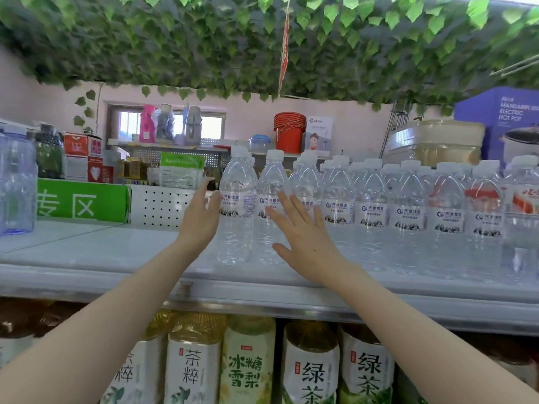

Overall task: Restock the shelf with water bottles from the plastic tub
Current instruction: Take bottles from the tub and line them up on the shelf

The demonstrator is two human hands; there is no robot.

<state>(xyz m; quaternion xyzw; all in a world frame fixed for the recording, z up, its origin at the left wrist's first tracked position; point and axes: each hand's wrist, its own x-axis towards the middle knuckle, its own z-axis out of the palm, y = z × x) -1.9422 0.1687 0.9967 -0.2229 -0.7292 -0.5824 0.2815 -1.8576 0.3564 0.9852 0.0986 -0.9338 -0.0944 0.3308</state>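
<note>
Your left hand and right hand hover at the end water bottles by the shelf's front edge, fingers wide and empty: placing looks done, so fetch more next.

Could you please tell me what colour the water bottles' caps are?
The caps are white, clearest in the head view.

On a pale shelf, clear white-capped water bottles are stood upright in rows, from between the left hand and the right hand onward to the right. Well left of the left hand, a green box and a blue jug are set.
</note>
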